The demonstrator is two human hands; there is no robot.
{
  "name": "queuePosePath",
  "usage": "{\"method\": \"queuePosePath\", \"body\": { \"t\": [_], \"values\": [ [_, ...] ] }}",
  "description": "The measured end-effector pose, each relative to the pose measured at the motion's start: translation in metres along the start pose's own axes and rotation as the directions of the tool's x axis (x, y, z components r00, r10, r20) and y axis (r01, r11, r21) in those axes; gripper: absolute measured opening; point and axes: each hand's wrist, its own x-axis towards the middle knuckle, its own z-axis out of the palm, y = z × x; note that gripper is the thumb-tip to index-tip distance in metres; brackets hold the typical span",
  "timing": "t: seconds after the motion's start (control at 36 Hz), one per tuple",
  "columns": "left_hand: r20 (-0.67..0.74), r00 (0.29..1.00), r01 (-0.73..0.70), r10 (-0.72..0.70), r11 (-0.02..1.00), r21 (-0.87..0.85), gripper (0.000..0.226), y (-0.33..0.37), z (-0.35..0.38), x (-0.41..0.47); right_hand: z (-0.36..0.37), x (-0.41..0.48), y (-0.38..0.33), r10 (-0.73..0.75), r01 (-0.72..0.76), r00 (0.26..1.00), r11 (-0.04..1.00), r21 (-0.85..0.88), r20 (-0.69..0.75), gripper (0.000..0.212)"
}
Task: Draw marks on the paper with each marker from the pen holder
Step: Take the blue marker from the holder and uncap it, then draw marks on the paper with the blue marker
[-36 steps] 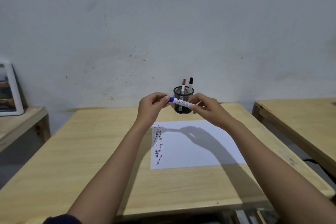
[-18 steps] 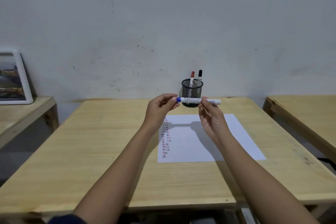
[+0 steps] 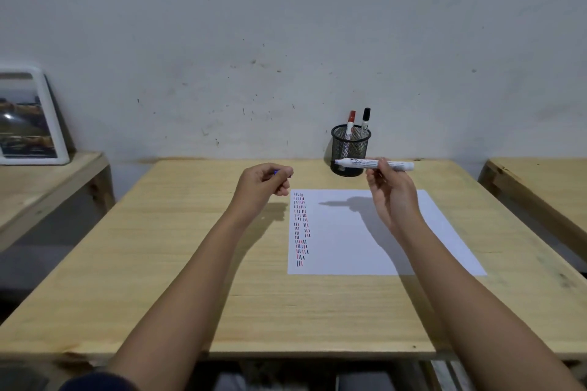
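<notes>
The right hand (image 3: 392,197) holds a white marker (image 3: 374,164) in a closed grip, thumb and fingertips pinched around the middle of the barrel. The marker lies level, uncapped, with its bare tip pointing left and its blunt end pointing right. It is raised above the far edge of the paper (image 3: 381,232) and passes in front of the pen holder (image 3: 350,149).

The left hand (image 3: 265,184) is curled shut in a closed grip around a small blue cap (image 3: 275,172), of which only a sliver shows between the fingers. This hand is raised above the bench (image 3: 190,263), just left of the paper's far left corner and well apart from the marker.

The paper lies flat on the bench, right of centre. Columns of short black, red and blue dashes (image 3: 300,228) run down its left margin; the rest of the sheet is blank, crossed by the shadow of the right hand and marker.

The pen holder, a black mesh cup, stands on the bench's far edge against the wall, beyond the paper. It contains a red-capped marker (image 3: 350,124) and a black-capped marker (image 3: 365,120), both upright.

A framed picture (image 3: 28,117) leans against the wall on a separate bench at left.
</notes>
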Motion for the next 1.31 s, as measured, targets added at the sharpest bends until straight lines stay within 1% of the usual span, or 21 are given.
{"method": "queuePosePath", "body": {
  "t": [0.06,0.08,0.14,0.17,0.22,0.33,0.5,0.69,0.97,1.11,1.14,1.22,1.25,1.31],
  "values": [
    [0.023,0.998,0.062,-0.066,0.99,0.123,0.012,-0.007,-0.011,0.001,-0.006,0.0,-0.002,0.002,-0.002,1.0,0.999,-0.048,-0.013,0.012],
    [0.028,0.994,0.094,-0.102,0.972,0.217,0.014,-0.01,-0.014,0.001,-0.007,0.0,-0.002,0.001,-0.002,1.0,0.997,-0.073,-0.014,0.012],
    [0.018,0.986,0.142,-0.163,0.905,0.4,0.017,-0.018,-0.018,0.0,-0.007,-0.002,0.001,-0.002,0.001,1.0,0.994,-0.109,-0.012,0.012],
    [0.007,0.984,0.154,-0.177,0.876,0.457,0.018,-0.022,-0.019,-0.002,-0.008,-0.003,0.003,-0.003,0.002,1.0,0.993,-0.121,-0.01,0.012],
    [-0.011,0.984,0.157,-0.177,0.837,0.524,0.02,-0.029,-0.017,-0.005,-0.008,-0.004,0.009,-0.004,0.003,1.0,0.99,-0.14,-0.012,0.01],
    [-0.006,0.978,0.17,-0.207,0.789,0.591,0.018,-0.036,-0.014,-0.008,-0.01,-0.005,0.019,-0.012,0.005,0.999,0.977,-0.212,-0.03,0.008],
    [-0.011,0.986,0.141,-0.167,0.792,0.594,0.016,-0.04,-0.011,-0.008,-0.008,-0.008,0.026,-0.01,0.009,1.0,0.945,-0.326,-0.002,0.017],
    [-0.017,0.991,0.114,-0.131,0.79,0.603,0.014,-0.042,-0.009,-0.005,-0.006,-0.007,0.03,0.013,-0.016,1.0,0.93,-0.368,-0.012,0.007],
    [0.023,0.987,0.107,-0.157,0.762,0.639,0.007,-0.042,-0.008,0.004,-0.007,-0.007,0.031,0.037,-0.042,0.999,0.913,-0.407,-0.02,0.007],
    [0.016,0.985,0.125,-0.172,0.775,0.619,0.008,-0.043,-0.008,0.004,-0.006,-0.007,0.03,0.036,-0.039,0.999,0.913,-0.407,-0.015,0.007],
    [0.014,0.985,0.128,-0.173,0.776,0.618,0.013,-0.043,-0.008,0.003,-0.005,-0.007,0.029,0.039,-0.042,0.999,0.919,-0.393,-0.017,0.007],
    [-0.014,0.989,0.125,-0.149,0.775,0.62,0.045,-0.043,-0.008,-0.003,-0.002,-0.009,0.027,0.06,-0.059,0.998,0.943,-0.328,-0.007,0.007],
    [-0.04,0.99,0.129,-0.132,0.78,0.612,0.049,-0.04,-0.007,-0.006,-0.002,-0.01,0.027,0.065,-0.062,0.998,0.948,-0.313,-0.001,0.007],
    [-0.088,0.994,0.103,-0.063,0.803,0.588,0.047,-0.035,-0.006,-0.016,0.0,-0.016,0.025,0.067,-0.06,0.998,0.953,-0.296,0.014,0.008]
  ]
}}
